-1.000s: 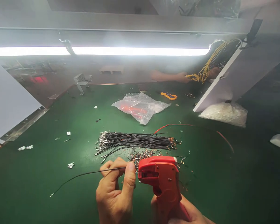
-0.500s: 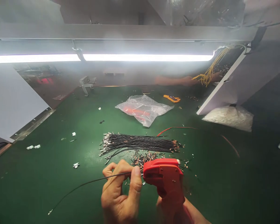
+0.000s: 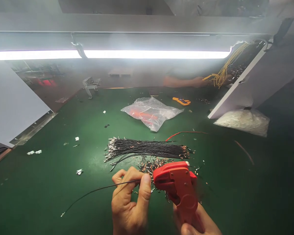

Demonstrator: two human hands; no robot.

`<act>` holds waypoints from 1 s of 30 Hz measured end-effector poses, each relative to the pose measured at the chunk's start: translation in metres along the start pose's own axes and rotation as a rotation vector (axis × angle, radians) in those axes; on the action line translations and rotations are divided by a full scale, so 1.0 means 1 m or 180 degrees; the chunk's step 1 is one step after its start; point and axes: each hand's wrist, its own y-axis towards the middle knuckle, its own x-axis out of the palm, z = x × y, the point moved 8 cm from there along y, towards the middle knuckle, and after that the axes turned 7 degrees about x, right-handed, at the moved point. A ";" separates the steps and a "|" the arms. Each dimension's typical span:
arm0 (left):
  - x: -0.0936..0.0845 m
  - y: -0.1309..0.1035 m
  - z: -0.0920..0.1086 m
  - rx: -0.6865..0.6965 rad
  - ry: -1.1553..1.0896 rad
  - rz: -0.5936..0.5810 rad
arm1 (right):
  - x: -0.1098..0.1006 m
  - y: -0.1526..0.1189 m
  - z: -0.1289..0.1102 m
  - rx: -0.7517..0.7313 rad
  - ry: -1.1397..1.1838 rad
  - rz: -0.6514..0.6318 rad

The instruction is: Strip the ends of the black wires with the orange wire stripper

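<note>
Between thumb and index finger, my left hand (image 3: 132,199) pinches a thin black wire (image 3: 95,190). The wire's free end curves down to the left, with a small pale metal tip. Its other end points at the jaws of a red wire stripper (image 3: 178,182); whether it sits inside them is hidden. My right hand (image 3: 196,220) is wrapped around the stripper's handles, mostly covered by the tool. Beyond both hands lies a bundle of black wires (image 3: 147,148), silvery terminals at the left and copper ends at the right. A heap of cut wire scraps (image 3: 150,165) lies just behind the stripper.
A clear plastic bag (image 3: 153,114) with something red inside and a yellow tool (image 3: 181,101) lie farther back. White bits (image 3: 79,171) dot the green table (image 3: 51,182) at left. Another person's arm (image 3: 183,81) is near yellow wires (image 3: 225,70). A filled bag (image 3: 245,122) sits right.
Both hands, the wire and the stripper have shifted slightly right in the picture. The stripper's handles have tilted, and my right thumb now shows. The view has also shifted a little.
</note>
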 end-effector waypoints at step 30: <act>0.054 -0.030 -0.035 -0.1275 -0.0466 -0.1391 | -0.018 0.000 -0.053 -0.0547 0.0928 0.0761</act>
